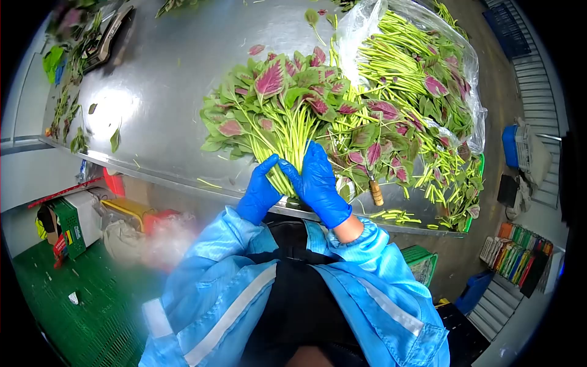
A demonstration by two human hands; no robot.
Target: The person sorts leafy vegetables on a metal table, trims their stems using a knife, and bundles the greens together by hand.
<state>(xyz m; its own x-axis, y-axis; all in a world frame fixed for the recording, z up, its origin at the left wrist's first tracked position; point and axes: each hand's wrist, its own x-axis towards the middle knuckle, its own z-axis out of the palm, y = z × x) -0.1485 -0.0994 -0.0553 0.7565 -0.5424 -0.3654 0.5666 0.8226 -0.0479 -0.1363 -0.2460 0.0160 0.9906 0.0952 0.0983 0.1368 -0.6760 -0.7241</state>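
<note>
Bunch (pixel 281 131) of green stems with green-and-magenta leaves lies in both hands near the middle of the view, over the near side of the metal desk (pixel 165 73). Its leaves fan towards twelve o'clock and its stem ends point towards six, close to the desk's near edge. Whether its underside touches the metal I cannot tell.

The grip is closed from both sides: the gloved left hand (pixel 259 189) clasps the lower stems at their seven o'clock side, while the gloved right hand (pixel 321 189) holds them at four, thumb laid across the front.

From the bunch, a wooden handle (pixel 376 192) sits at four o'clock, with cut stem pieces (pixel 396 215) just beyond. A looser heap of leaves (pixel 373 137) spreads at three, and a clear plastic bag (pixel 361 24) of more stems lies at two.

It should handle as light and springy, the stems fairly firm but likely to snap if bent hard, the leaves soft and easily bruised. Smooth stems may slide past one another, slipperier if damp, so the bare lower stalks, ringed evenly without squeezing, look the best place to hold.
</note>
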